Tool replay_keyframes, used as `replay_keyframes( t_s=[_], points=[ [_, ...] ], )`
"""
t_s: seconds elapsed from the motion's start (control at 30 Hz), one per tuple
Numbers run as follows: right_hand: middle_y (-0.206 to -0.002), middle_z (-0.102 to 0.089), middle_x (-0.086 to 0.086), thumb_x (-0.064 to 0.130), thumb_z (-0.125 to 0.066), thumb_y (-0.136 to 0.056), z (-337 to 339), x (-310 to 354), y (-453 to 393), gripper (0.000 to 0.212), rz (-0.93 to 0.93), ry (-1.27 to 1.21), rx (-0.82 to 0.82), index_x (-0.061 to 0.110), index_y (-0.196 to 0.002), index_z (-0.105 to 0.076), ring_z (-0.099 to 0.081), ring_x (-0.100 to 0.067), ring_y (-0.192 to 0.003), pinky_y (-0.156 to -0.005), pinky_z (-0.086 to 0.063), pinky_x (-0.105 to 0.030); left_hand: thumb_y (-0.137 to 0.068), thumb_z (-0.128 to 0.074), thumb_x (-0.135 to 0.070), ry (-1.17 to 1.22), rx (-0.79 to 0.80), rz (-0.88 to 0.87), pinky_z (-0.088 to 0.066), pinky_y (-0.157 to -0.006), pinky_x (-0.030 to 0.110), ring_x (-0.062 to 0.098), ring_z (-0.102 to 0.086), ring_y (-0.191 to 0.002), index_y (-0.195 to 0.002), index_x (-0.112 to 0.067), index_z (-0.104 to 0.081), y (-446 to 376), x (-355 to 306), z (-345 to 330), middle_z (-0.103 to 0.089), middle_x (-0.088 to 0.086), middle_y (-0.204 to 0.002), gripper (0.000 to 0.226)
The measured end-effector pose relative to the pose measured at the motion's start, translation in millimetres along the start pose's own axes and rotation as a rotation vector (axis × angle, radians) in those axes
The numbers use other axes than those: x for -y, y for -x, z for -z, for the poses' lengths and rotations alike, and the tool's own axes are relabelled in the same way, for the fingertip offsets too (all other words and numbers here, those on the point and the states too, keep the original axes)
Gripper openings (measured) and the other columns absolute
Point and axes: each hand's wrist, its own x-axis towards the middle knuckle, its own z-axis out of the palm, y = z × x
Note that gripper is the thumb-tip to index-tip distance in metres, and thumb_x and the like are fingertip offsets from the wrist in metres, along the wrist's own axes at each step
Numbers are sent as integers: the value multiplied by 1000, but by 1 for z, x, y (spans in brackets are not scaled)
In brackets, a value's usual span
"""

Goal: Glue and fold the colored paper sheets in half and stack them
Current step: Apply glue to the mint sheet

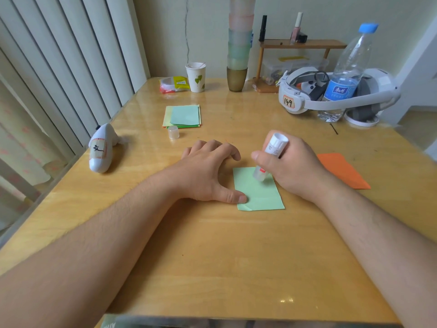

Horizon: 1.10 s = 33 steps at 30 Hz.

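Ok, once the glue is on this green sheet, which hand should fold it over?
Probably the left hand: it holds nothing, and its thumb already presses the green sheet's left edge. The right hand grips the glue stick, tip on the sheet.

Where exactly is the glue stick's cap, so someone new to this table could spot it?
Start at the stack of colored paper sheets in the middle of the wooden table, beyond the left hand. The cap stands just off the stack's near edge. It is a small translucent cylinder, far smaller than the paper cup farther back.
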Motion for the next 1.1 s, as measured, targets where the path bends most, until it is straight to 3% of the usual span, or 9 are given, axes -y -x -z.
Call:
replay_keyframes(
  t_s=[0.2, 0.4, 0.6, 0.83, 1.1],
  points=[
    [-71, -73, 0, 53, -68, -80, -12, 7, 0, 34, 33, 19, 116, 22, -79, -54, -57, -27, -69, -65, -50, -41, -57, -74, -86, 8, -12, -7, -26, -107, 36, 18, -32, -123, -124, -53, -38, 0, -1, 1, -39, -17, -130, 83],
    [-61, -59, 12, 40, -79, -86, -19, 6, 0, 30, 45, 21, 176, 23, -76, -56, -46, -8, -59, -60, -40, -31, -53, -68, -89, 15, 7, 1, -27, -110, 38, 17, -31, -123, -123, -53, -36, 0, -1, 1, -39, -17, -131, 85],
    [-61, -58, 16, 34, -80, -86, -24, 13, 2, 30, 57, 70, 198, 22, -77, -55, -47, -5, -58, -55, -37, -18, -50, -63, -92, 4, 22, 12, -26, -111, 39, 17, -31, -125, -130, -50, -36, 0, -2, 1, -39, -16, -133, 94],
    [-68, -64, -1, 33, -77, -85, -11, 10, 4, 29, 13, 91, 194, 17, -77, -54, -44, -9, -60, -57, -38, -27, -52, -68, -90, 16, 16, 6, -28, -114, 43, 19, -32, -124, -127, -52, -38, 2, -1, 1, -40, -16, -130, 89],
    [-62, -50, 11, 44, -69, -73, 12, -6, 6, 30, -41, 88, 193, 20, -77, -52, -43, -11, -62, -63, -39, -35, -53, -70, -90, 21, 29, -7, -27, -113, 41, 19, -31, -127, -129, -52, -38, 3, 0, 4, -38, -15, -134, 90]
  ],
)
